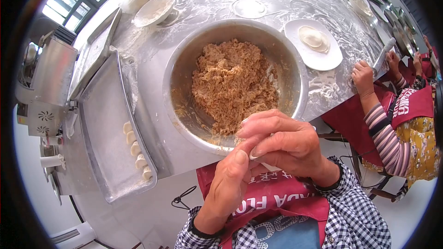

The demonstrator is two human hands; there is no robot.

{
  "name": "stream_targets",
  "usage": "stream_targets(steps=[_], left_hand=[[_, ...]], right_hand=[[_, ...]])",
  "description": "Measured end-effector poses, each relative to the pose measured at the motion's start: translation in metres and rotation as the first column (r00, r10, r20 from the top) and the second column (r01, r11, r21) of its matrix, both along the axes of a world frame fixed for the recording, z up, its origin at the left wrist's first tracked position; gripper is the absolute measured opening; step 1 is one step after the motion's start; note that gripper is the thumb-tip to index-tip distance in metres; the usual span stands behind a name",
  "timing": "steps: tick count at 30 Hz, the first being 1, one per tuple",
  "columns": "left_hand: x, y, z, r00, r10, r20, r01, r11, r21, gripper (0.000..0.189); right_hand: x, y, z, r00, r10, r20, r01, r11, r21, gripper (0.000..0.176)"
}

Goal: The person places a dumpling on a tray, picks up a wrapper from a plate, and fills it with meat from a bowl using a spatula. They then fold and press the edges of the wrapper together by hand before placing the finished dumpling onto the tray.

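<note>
Pinching step, apparently: left hand (227, 182) and right hand (288, 145) closed, fingertips together; contents cannot be told; even pressure needed.

What my own pinch hides.
My overlapping left hand (228, 180) and right hand (286, 143) cover whatever may be between them; the pale patch (271, 167) just below is too slight to name. They also block part of the steel bowl's (167, 83) near rim and some lettering on my apron (281, 205). The right-hand co-worker (387, 145) is partly cut off.
</note>
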State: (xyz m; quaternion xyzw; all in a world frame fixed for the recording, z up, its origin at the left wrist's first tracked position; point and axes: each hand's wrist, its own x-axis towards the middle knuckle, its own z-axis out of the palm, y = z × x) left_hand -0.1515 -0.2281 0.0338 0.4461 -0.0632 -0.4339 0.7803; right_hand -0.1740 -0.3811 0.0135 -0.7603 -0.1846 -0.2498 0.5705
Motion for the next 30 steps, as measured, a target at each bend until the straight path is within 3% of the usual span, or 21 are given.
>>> stream_targets(steps=[4,11,14,16,25,30], left_hand=[[0.001,0.001,0.001,0.999,-0.022,0.030,0.021,0.999,0.029,0.059],[0.002,0.003,-0.001,0.998,-0.052,0.038,0.051,0.998,0.032,0.062],[0.003,0.004,0.000,0.998,-0.064,0.025,0.063,0.998,0.020,0.062],[0.004,0.006,-0.001,0.988,-0.106,0.110,0.101,0.993,0.055,0.063],[0.002,0.005,-0.004,0.998,-0.061,0.013,0.062,0.998,-0.032,0.059],[0.001,0.006,-0.002,0.998,-0.049,0.038,0.050,0.999,-0.015,0.058]], right_hand=[[-0.003,0.004,0.004,0.997,-0.027,-0.072,0.029,0.999,0.031,0.011],[-0.001,0.000,-0.001,1.000,0.030,-0.006,-0.030,0.999,0.028,0.010],[-0.004,0.004,0.000,0.996,0.015,-0.086,-0.006,0.994,0.109,0.010],[-0.003,0.006,0.005,0.992,0.005,-0.123,0.007,0.995,0.095,0.012],[0.001,-0.004,-0.002,0.993,0.120,0.011,-0.120,0.993,-0.011,0.021],[-0.003,0.002,0.000,0.992,0.094,-0.081,-0.088,0.993,0.078,0.025]])
